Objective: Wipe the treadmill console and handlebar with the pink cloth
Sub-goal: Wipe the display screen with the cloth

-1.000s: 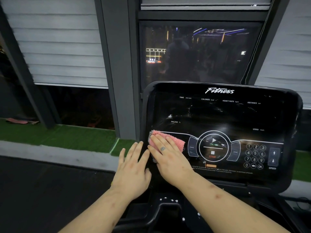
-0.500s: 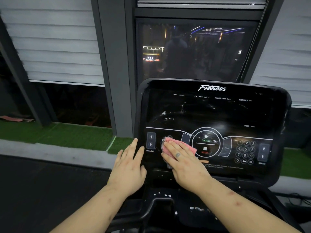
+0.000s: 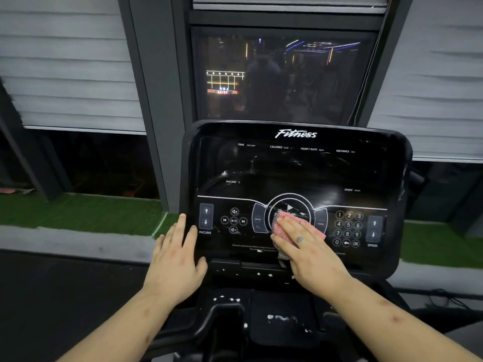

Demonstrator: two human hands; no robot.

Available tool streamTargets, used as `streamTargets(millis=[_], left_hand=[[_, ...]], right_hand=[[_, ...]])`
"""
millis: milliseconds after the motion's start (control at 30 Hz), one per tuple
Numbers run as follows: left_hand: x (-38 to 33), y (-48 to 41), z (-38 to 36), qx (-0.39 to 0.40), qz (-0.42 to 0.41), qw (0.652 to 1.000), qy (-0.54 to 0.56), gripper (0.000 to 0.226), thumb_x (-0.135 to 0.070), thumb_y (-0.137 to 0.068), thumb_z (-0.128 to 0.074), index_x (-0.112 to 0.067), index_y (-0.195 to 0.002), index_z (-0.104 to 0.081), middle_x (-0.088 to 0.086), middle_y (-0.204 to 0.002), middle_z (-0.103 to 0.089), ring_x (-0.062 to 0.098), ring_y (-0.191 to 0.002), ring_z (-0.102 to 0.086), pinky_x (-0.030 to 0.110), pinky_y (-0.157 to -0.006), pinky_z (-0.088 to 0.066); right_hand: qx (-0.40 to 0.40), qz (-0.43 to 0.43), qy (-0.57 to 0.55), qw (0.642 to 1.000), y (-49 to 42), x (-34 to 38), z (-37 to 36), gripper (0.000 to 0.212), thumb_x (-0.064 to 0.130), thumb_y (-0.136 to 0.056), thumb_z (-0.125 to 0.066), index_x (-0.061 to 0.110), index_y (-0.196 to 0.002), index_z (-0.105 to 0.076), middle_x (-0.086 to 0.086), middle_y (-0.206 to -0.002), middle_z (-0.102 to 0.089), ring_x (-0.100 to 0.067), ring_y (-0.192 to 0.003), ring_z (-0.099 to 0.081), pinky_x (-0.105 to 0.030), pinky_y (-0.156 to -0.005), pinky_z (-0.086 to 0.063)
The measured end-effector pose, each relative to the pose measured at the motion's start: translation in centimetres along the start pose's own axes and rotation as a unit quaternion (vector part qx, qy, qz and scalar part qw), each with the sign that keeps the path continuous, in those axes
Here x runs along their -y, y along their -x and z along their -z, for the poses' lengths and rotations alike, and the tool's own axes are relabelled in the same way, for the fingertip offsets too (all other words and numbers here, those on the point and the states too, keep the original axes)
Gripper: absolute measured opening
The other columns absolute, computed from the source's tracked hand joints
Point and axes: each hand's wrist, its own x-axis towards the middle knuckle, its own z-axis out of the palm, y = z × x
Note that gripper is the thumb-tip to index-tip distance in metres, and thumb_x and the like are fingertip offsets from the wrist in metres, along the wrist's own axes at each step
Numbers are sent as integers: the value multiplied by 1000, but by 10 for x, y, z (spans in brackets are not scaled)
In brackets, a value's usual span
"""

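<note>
Farther right across the black treadmill console [image 3: 295, 165] than half a second ago, presses down with the straight-fingered right hand [image 3: 311, 254], left hand [image 3: 175, 259] flat and relaxed at the console's left edge, on the pink cloth [image 3: 288, 218] covering the round play dial [image 3: 289, 205].

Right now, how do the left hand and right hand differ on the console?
The right hand presses the pink cloth flat; the left hand is bare. The left hand rests at the left edge of the console; the right hand is at its centre controls. Both lie flat, outstretched.
</note>
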Motion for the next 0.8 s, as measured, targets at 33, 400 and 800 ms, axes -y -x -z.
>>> streamTargets(millis=[33,400,800], left_hand=[[-1,0,0,4,2,1000,-4,77,-48,-96,-58,-16,-160,-30,11,-173,1,31,-156,-18,49,-126,-20],[-9,0,-2,1,20,999,-32,79,-52,-95,-58,-15,-160,-31,12,-173,1,33,-156,-21,53,-126,-20],[-10,0,-3,-2,19,999,-39,77,-50,-95,-56,-14,-159,-32,16,-173,-3,32,-156,-19,52,-127,-17]], right_hand=[[-3,-4,0,1000,5,-5,2,57,14,-92,-39,20,-144,-59,-12,-165,-35,-28,-155,-26,-51,-124,-27],[-15,-65,-10,998,55,-59,22,55,12,-91,-40,16,-142,-62,-14,-164,-36,-30,-155,-27,-58,-117,-37],[-18,-137,-16,990,60,-42,17,65,-3,-79,-67,10,-142,-61,-17,-162,-36,-31,-154,-28,-58,-118,-37]])
